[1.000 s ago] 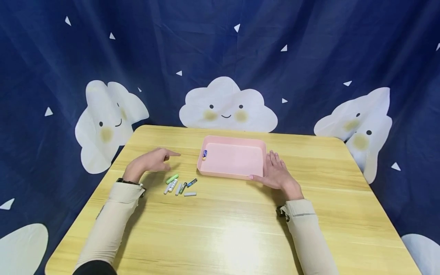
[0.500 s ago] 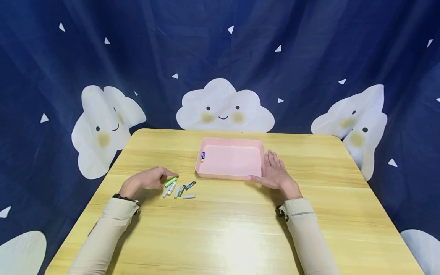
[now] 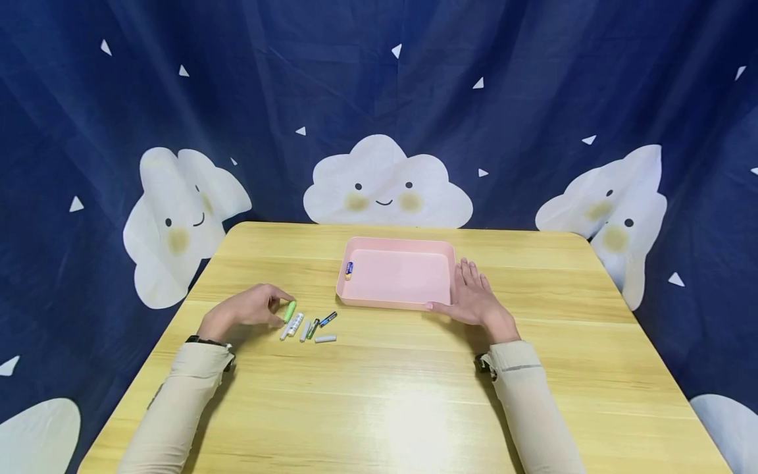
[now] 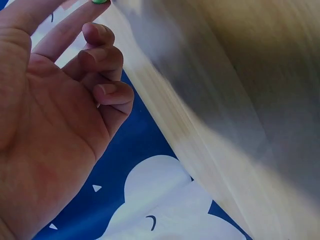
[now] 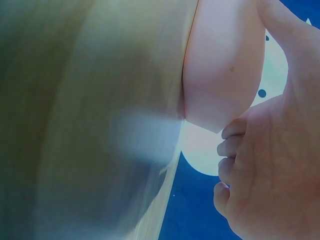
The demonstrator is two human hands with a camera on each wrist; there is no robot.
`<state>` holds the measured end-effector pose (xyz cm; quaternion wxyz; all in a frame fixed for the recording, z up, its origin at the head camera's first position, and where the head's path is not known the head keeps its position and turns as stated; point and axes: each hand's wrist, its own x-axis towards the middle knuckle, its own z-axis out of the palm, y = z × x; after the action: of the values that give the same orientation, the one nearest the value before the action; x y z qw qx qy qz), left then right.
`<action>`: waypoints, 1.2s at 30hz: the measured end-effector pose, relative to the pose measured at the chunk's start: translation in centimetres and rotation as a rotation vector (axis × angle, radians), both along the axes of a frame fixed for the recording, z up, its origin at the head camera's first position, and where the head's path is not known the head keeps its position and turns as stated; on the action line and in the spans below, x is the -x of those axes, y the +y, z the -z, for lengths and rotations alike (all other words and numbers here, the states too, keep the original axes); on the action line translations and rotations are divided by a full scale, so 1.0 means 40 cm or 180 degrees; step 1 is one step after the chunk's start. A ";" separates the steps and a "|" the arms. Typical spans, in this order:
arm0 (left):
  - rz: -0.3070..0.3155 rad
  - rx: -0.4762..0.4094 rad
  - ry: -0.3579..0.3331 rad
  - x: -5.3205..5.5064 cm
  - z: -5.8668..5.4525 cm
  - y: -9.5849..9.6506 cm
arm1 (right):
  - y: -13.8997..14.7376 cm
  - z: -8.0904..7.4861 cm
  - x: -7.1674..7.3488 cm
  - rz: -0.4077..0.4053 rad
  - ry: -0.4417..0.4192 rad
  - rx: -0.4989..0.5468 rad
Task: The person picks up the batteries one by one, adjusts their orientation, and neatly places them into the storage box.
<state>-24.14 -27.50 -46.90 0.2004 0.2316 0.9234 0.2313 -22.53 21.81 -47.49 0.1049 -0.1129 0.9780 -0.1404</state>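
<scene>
My left hand (image 3: 253,305) pinches a light green battery (image 3: 289,311) between index finger and thumb, at the left end of a loose group of batteries. In the left wrist view, only one green end shows at the top edge, and the other fingers of the left hand (image 4: 55,115) curl loosely. My right hand (image 3: 474,304), fingers straight, rests against the near right corner of a shallow pink tray (image 3: 391,305). From the right wrist view, the tray's wall (image 5: 225,60) stands beside that palm. One blue and gold battery (image 3: 349,270) lies inside the tray, along its left wall.
Beside the green battery lie a white patterned battery (image 3: 296,324), a dark blue one (image 3: 328,319), a dark green one (image 3: 314,328) and several plain pale ones, including one lying crosswise (image 3: 326,339). A blue cloud-print curtain (image 3: 266,79) hangs behind the wooden table (image 3: 379,382).
My left hand has come down and toward me from above the batteries. It now grips the green battery, which has turned more upright in view. The right hand keeps its place at the tray.
</scene>
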 end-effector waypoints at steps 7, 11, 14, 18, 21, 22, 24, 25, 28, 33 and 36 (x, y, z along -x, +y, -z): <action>-0.0066 -0.0001 0.0123 0.002 0.000 0.000 | 0.003 -0.001 0.002 0.0004 0.0011 -0.0033; -0.0124 -0.0012 0.0170 0.005 0.003 0.000 | 0.005 -0.001 0.005 0.0014 0.0009 -0.0027; -0.0163 0.0001 0.0218 0.007 0.007 -0.003 | 0.005 -0.001 0.005 0.0013 0.0005 -0.0024; -0.0201 -0.0033 0.0322 0.012 0.017 -0.012 | 0.004 -0.003 0.004 0.0011 0.0006 -0.0015; -0.0259 -0.0123 0.0375 0.017 0.022 -0.018 | 0.003 -0.004 0.005 0.0018 0.0005 -0.0019; -0.0279 -0.0152 0.0390 0.019 0.024 -0.020 | 0.003 -0.004 0.005 0.0022 0.0002 -0.0015; -0.0330 -0.0191 0.0445 0.023 0.026 -0.023 | 0.003 -0.004 0.005 0.0025 -0.0001 -0.0016; -0.0351 -0.0204 0.0476 0.024 0.026 -0.024 | 0.002 -0.004 0.005 0.0025 -0.0003 -0.0014; -0.0382 -0.0249 0.0597 0.030 0.025 -0.023 | 0.000 -0.002 0.006 0.0033 -0.0010 -0.0019; -0.0491 -0.0493 0.0655 0.041 0.014 -0.011 | 0.000 -0.001 0.006 0.0036 0.0011 -0.0048; -0.0551 -0.0634 0.0688 0.049 0.009 0.001 | 0.000 0.001 0.006 0.0023 0.0022 -0.0052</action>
<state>-26.11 -27.47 -47.24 0.0554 0.1934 0.9286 0.3118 -22.75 21.82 -47.54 0.1019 -0.1089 0.9799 -0.1325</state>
